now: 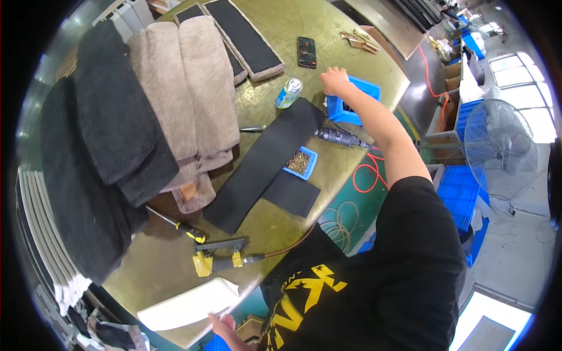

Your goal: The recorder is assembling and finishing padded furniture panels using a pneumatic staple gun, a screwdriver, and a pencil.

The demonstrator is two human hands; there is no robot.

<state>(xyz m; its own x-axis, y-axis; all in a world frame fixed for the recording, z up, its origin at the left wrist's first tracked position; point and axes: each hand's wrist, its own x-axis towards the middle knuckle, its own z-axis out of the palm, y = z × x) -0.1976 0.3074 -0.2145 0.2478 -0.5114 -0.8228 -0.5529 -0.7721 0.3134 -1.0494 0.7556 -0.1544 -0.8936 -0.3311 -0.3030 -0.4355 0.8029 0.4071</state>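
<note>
My right hand (335,81) reaches across the table, its fingers curled over the near-left rim of a blue plastic bin (366,88). Dark contents show inside the bin, but I cannot make them out. Low in the view, my left hand (224,325) is at the table edge beside a white sheet (190,304), fingers loosely bent and thumb apart, with nothing visible in it. Between the hands lie a long black strip (263,164), a smaller black piece (293,195), a small blue tray (309,164) of metal fasteners and a dark air tool (339,137).
A yellow-and-black staple gun (219,259) with a hose and a screwdriver (192,233) lie in front. Black fabric covers (105,111) and beige plush pieces (184,88) are piled at left. A can (288,93) and phone (307,52) stand farther off. A fan (500,149) is at right.
</note>
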